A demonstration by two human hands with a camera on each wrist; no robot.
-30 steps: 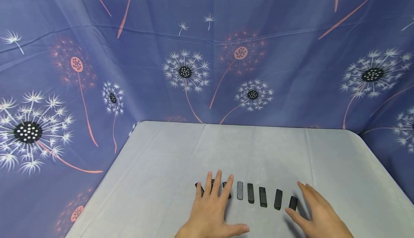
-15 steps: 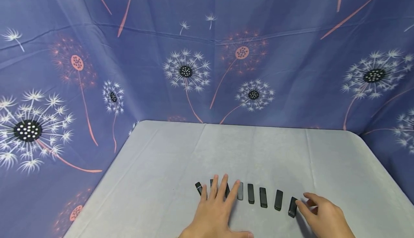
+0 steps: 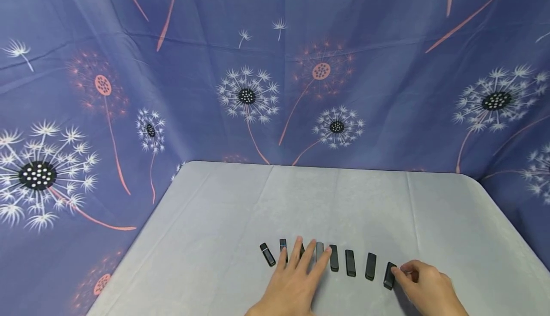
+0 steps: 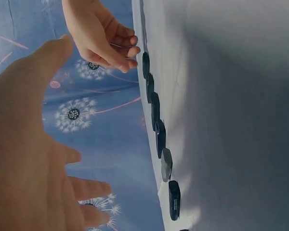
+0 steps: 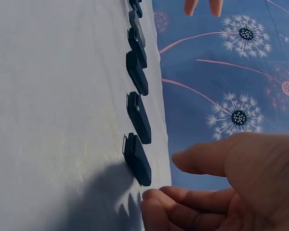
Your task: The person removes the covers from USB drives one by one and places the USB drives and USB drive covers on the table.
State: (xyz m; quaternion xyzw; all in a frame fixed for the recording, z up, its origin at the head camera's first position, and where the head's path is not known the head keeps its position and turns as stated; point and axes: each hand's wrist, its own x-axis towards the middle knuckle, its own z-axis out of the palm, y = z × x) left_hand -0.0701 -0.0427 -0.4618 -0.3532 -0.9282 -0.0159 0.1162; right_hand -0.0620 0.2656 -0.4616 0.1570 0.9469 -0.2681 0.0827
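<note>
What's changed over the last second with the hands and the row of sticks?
The left hand has shifted right, fully uncovering the leftmost black stick and now partly covering the grey stick. The right hand has drawn its fingers closer to its thumb, beside the rightmost black stick; no grip shows. The row of sticks looks unmoved on the table.

left hand (image 3: 294, 280): thumb cut off by the bottom edge, head view
third black stick from the left (image 3: 302, 249): mostly hidden by fingers
grey stick (image 3: 319, 247): low end hidden too
right hand (image 3: 429, 285): some fingertips hidden, head view
far right stick (image 3: 389, 276): can't tell if the thumb touches it
</note>
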